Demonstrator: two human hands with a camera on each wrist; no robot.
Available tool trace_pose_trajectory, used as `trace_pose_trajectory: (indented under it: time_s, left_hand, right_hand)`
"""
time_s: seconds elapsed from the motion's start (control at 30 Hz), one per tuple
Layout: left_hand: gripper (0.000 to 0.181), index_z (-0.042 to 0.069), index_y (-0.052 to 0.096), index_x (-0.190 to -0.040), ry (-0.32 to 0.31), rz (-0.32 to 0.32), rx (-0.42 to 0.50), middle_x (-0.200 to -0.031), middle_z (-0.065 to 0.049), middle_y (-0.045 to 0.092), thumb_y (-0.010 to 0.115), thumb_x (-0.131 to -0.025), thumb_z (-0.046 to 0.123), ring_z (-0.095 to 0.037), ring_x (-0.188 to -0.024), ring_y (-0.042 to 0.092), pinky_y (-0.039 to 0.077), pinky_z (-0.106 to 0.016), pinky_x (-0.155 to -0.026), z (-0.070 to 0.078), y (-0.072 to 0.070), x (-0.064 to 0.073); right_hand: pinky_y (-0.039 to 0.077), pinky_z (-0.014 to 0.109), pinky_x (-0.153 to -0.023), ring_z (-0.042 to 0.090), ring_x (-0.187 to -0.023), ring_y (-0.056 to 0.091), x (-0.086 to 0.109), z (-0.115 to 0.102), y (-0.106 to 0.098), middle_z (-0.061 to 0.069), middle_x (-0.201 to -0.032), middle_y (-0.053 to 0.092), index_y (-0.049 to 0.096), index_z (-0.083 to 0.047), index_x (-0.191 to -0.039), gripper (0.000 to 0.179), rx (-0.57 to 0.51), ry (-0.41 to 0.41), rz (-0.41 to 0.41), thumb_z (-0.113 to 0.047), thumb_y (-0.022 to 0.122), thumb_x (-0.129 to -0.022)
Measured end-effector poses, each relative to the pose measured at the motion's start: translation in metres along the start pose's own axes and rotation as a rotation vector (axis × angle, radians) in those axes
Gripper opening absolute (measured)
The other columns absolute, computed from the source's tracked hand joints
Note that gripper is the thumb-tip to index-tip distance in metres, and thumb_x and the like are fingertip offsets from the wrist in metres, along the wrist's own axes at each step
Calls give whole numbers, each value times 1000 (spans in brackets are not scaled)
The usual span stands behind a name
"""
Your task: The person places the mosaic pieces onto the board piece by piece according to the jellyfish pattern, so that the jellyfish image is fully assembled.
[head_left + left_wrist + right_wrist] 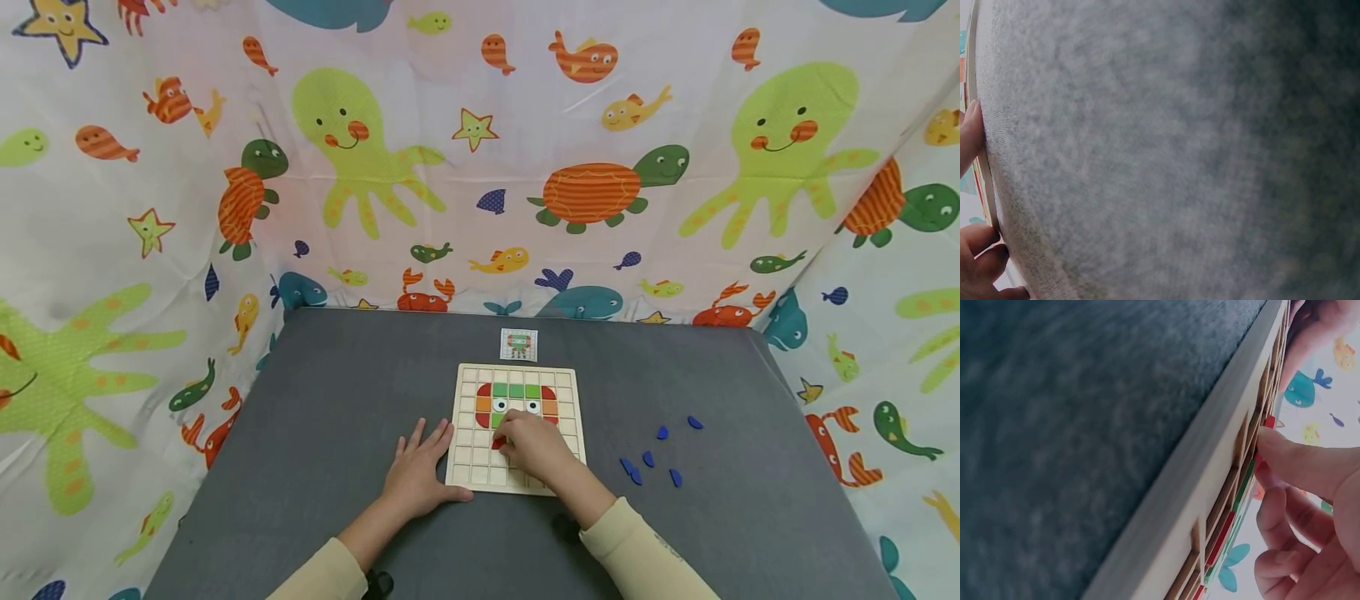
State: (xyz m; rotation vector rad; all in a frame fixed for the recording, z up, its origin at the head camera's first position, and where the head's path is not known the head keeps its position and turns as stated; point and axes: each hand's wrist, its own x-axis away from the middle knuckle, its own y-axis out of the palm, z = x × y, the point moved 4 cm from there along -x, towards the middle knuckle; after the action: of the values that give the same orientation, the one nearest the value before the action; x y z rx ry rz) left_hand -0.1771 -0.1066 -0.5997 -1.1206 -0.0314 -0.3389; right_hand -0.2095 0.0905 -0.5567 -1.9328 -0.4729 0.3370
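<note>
A square wooden grid board (468, 475) lies on the grey table, with red, orange and green pieces and two eye pieces (533, 407) set in its upper squares. My left hand (420, 475) rests along the board's left side, fingers extended and thumb near the lower left corner. Over the middle of the board, my right hand (536, 446) pinches a red piece (497, 444) between thumb and fingertips, low at the grid. The right wrist view shows the thumb (1310, 469) close to the board's surface, seen edge-on. Other fingers there are curled in.
Several blue pieces (648, 458) lie scattered on the table right of the board. A small picture card (519, 344) with a coloured figure lies behind the board. A curtain printed with sea animals (465, 75) stands around the table (345, 383).
</note>
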Motion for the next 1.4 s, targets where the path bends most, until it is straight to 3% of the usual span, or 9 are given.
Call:
trace_pose_trajectory:
  time_s: [0.23,0.5,0.67,0.8,1.1,1.4]
  left_hand:
    - [119,17,34,-159,11,4,-5,-165,-2,31,83,-64,69,-37,-156,13,16,-65,-121,1,0,0]
    - [120,17,34,-159,3,10,-8,-165,-1,31,84,-64,68,-36,-156,12,16,-65,-121,0,-1,2]
    - [119,16,34,-159,8,14,-4,-165,-2,32,84,-64,68,-36,-156,13,16,-65,-121,0,-1,2]
    - [119,16,35,-159,7,17,-5,-165,-2,32,85,-64,68,-36,-156,13,16,-65,-121,0,-1,1]
    - [120,17,34,-159,-3,1,6,-166,-1,31,86,-64,66,-36,-157,12,15,-65,-121,0,0,2]
    - [120,17,33,-160,-4,-7,4,-166,0,30,85,-64,68,-36,-157,12,15,-65,-121,0,-1,1]
  right_hand:
    - [57,39,-76,20,-91,67,-3,5,0,0,-98,71,82,-16,-93,11,-28,63,23,-12,83,-83]
    - [57,37,-77,17,-89,67,-4,5,1,-1,-95,72,83,-17,-92,9,-34,34,30,-11,82,-84]
    - [56,38,-75,18,-87,67,-2,1,-3,0,-93,72,81,-16,-90,9,-93,22,23,-9,81,-84]
    - [57,39,-74,18,-87,68,5,5,-15,-1,-96,72,80,-15,-96,11,-111,48,79,-12,81,-86]
    - [47,28,-61,9,-70,54,55,35,-58,-3,-93,71,79,-14,-102,17,-87,180,213,-15,82,-85]
    - [49,29,-61,11,-74,61,124,87,-81,0,-95,71,78,-11,-104,22,-60,316,297,-11,83,-83]
